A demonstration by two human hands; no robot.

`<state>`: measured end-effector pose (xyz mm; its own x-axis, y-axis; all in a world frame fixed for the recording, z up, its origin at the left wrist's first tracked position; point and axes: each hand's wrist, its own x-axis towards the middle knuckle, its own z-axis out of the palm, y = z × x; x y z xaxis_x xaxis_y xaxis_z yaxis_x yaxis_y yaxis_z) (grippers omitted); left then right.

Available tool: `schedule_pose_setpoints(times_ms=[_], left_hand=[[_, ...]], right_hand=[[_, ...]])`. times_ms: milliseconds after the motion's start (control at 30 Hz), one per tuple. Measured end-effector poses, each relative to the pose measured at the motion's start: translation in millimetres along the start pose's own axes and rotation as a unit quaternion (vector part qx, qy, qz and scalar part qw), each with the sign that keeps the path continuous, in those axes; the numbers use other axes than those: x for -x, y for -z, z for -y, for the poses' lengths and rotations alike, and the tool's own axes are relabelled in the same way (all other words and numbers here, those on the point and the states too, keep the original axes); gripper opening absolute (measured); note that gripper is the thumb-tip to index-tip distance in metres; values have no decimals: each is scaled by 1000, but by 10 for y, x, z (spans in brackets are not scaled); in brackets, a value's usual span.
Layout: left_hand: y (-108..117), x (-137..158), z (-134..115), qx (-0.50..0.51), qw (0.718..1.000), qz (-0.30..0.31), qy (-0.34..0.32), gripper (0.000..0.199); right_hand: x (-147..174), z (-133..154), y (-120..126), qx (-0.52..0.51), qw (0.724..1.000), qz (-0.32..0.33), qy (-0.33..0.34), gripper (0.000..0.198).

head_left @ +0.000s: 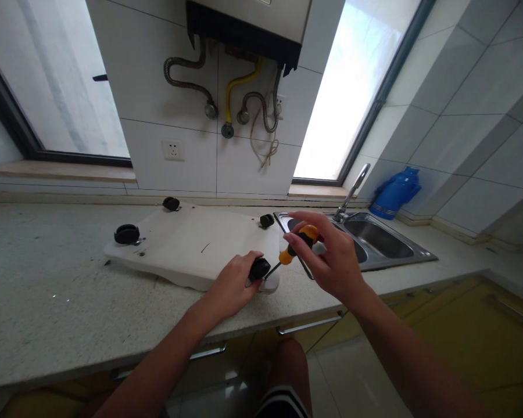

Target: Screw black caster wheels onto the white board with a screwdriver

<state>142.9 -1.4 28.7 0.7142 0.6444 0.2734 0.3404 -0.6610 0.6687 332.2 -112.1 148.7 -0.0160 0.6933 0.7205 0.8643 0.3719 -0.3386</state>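
Observation:
A white board (192, 238) lies on the countertop with black caster wheels pointing up at its corners. My left hand (232, 285) is closed around the caster (260, 269) at the near right corner, fingers pressed against its side. In my right hand (333, 261) is a yellow and black screwdriver (286, 255), gripped by its handle and slanting down to the left. Its tip reaches the base of that caster, where the screw is too small to make out. Other casters stand at the far right (267, 220), far left (171, 203) and near left (126, 234) corners.
A steel sink (387, 239) with a faucet (351, 194) is set in the speckled countertop (70, 290) to the right. Behind it, a blue jug-like container (395, 193) leans at the wall. Pipes (187, 86) hang below a wall unit (248, 29). Cabinet handles (309, 324) line the front.

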Motion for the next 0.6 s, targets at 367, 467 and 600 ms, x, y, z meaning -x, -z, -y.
schedule_pose_setpoints(times_ms=[367,467,600], left_hand=[[9,-69,-42,-55,999,1,-3,40],[-1,-89,-43,-52,999,-1,-1,37],[-24,-104,-76,-52,999,0,0,35]], right_hand=[[-226,-21,110,26,990,137,24,28],[-242,-15,144,33,989,142,31,30],[-255,11,192,42,981,184,39,34]])
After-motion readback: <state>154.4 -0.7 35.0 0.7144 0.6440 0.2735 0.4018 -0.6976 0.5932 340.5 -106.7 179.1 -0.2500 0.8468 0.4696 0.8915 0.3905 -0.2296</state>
